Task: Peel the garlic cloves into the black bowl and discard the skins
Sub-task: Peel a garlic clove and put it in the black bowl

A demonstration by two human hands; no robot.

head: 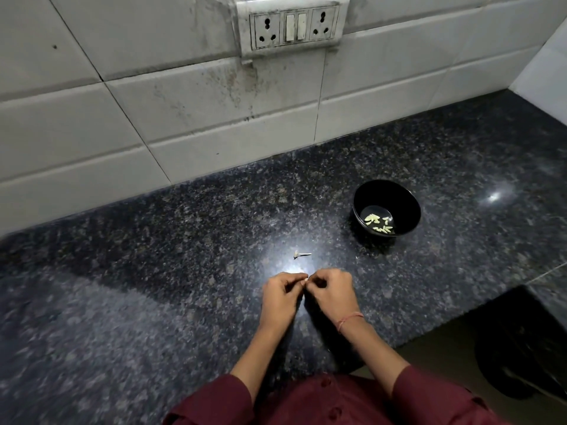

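Between the two hands, just above the near middle of the granite countertop (pixel 153 256), a small pale garlic clove (pixel 305 280) is pinched from both sides. The left hand (pixel 280 294) nips it with thumb and forefinger, the other fingers curled under. The right hand (pixel 329 291) meets it fingertip to fingertip with its fingers bent in. The clove is nearly hidden, so how much skin is left on it cannot be told. Just beyond the hands a scrap of skin or stem (pixel 302 255) lies alone on the stone. Farther back and to the right stands the black bowl (pixel 399 194), well apart from the hands, with a handful of peeled cloves (pixel 379 223) on its floor. Below the counter's right edge sits a dark round container (pixel 521 357), possibly the bin, though this is unclear. A thin red thread (pixel 349 320) circles the right wrist. The likely trouble is the clove's size: a hard squeeze could shoot it out of the pinch onto the speckled, glare-lit stone, where it would be hard to spot. Loosened skin may cling to the fingers and ride into the bowl with the clove. The carry to the bowl also leaves room for a drop.
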